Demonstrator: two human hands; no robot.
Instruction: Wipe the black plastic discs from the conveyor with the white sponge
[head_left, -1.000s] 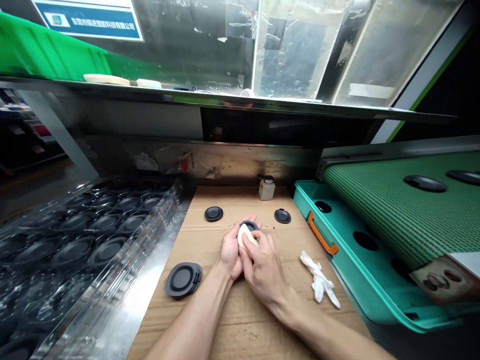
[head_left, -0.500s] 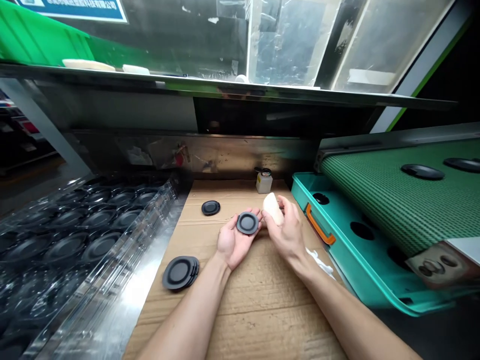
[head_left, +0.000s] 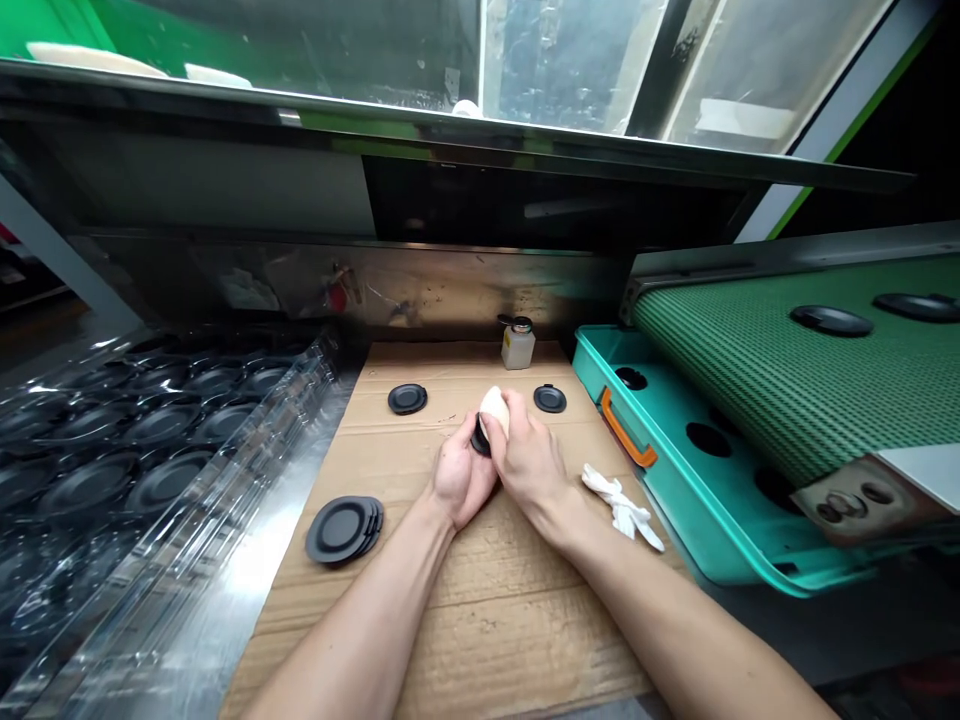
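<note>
Am cupping black disc (head_left: 477, 441) in left hand (head_left: 457, 478), fingers curled round it. Right hand (head_left: 529, 460) gripping white pad (head_left: 495, 408), pressing it against disc, over cardboard (head_left: 465, 600).

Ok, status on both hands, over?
Left hand cradles round black rubber disc. Right hand presses white oval pad onto it. Crumpled white rag lies apart, beside right wrist.
</note>
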